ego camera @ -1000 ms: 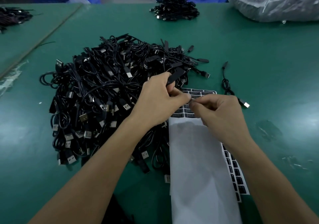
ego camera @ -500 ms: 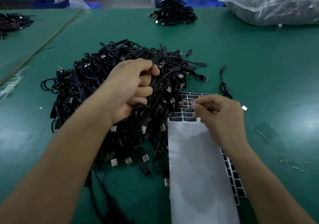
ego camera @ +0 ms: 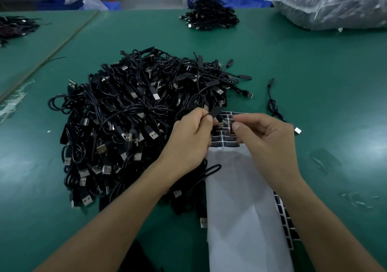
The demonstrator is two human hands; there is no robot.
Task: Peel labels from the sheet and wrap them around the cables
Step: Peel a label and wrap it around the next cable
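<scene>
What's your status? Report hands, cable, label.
Left hand grips cable end. Right hand pinches a label above the sheet. Label not yet wrapped. Cable pile close on the left, not blocking.

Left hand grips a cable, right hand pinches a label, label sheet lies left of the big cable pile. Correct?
No: the head view shows the label sheet right of the cable pile, not left. The left hand grips a cable and the right hand pinches a label, as stated.
</scene>
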